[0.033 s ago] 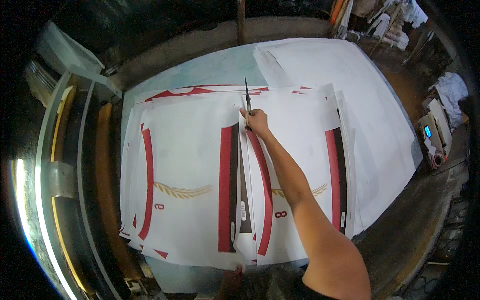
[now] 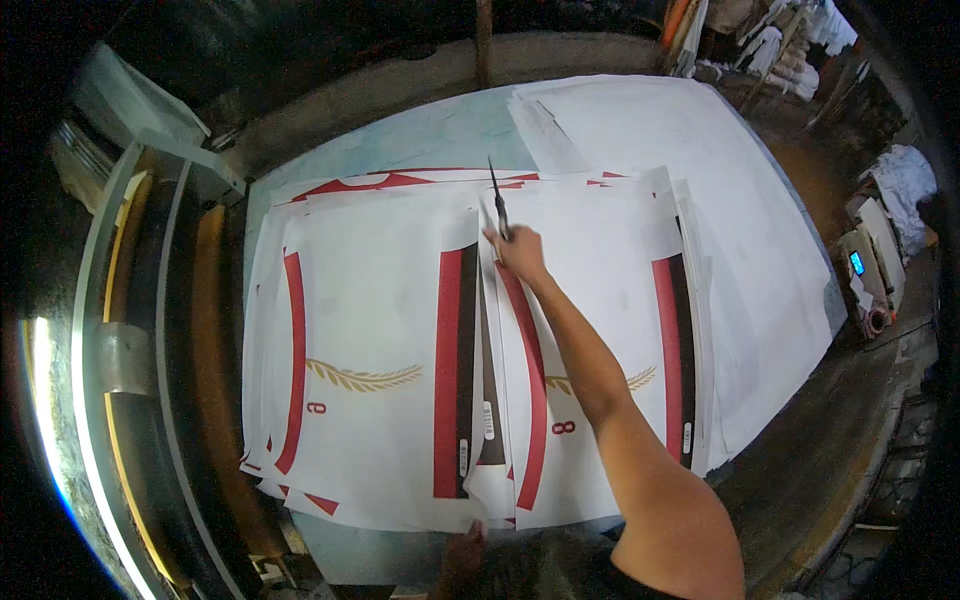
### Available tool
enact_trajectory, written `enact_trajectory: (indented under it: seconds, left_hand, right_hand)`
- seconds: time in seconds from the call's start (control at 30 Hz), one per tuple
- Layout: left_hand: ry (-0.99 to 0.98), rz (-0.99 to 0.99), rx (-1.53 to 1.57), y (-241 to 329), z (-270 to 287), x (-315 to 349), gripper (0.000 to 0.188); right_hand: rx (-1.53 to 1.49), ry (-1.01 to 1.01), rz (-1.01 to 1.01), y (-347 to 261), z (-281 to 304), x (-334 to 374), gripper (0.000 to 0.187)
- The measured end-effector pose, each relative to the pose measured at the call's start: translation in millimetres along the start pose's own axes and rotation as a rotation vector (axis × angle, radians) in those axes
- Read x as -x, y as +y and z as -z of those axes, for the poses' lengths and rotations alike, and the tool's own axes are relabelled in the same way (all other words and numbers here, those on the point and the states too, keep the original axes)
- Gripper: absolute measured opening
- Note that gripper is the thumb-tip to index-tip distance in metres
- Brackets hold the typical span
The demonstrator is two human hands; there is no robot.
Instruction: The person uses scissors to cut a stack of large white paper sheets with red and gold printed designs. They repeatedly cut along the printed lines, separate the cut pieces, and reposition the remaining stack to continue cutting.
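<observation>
My right hand [image 2: 520,252] is closed around the handles of dark scissors [image 2: 499,195], whose slim blades point away from me. It is over the gap between two printed white sheets. The left printed sheet [image 2: 370,290] carries a curved red stripe, a gold leaf branch and a straight red and dark band. At its near right corner, my left hand [image 2: 465,552] grips the edge; shadow dims the fingers, and that corner is slightly lifted. Under my right forearm lies the right printed sheet [image 2: 600,300], with a similar pattern. More sheets show beneath both.
A pale blue table [image 2: 430,135] bears the stacks. Large plain white sheets [image 2: 740,300] cover its right side. Along the left stands a long frame with rollers [image 2: 205,330] and a bright tube light [image 2: 85,400]. At right are a lit small screen [image 2: 857,263] and bundled white cloth [image 2: 900,185].
My right hand and the scissors have come slightly toward me and to the right. The left sheet's near right part has shifted a little away from me and to the left.
</observation>
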State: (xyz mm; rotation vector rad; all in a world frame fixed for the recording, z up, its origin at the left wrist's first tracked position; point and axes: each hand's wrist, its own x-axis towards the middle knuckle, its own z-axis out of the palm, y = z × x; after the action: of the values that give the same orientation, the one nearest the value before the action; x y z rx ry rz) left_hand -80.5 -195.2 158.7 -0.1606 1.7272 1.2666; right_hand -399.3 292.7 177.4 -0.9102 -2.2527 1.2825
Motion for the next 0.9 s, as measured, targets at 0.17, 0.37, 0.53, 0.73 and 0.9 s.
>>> enact_trajectory:
  seconds: [0.17, 0.37, 0.53, 0.73, 0.9]
  left_hand:
    - [0.111, 0.128, 0.499, 27, -1, -39, 0.013]
    - [0.101, 0.176, 0.575, 28, -13, -35, 0.033]
    - [0.003, 0.286, 0.476, -23, 1, -16, 0.029]
    - [0.027, -0.154, 0.533, -46, -7, -16, 0.03]
    - [0.094, 0.03, 0.95, -13, -25, -5, 0.066]
  right_hand:
    - [0.451, -0.044, 0.161, 25, 55, 222, 0.038]
    - [0.527, 0.019, 0.12, 65, 101, 350, 0.044]
    - [0.583, 0.139, 0.181, 102, 136, 328, 0.051]
    - [0.501, 0.112, 0.11, 87, 162, 370, 0.052]
    - [0.127, -0.075, -0.272, 47, 150, 501, 0.043]
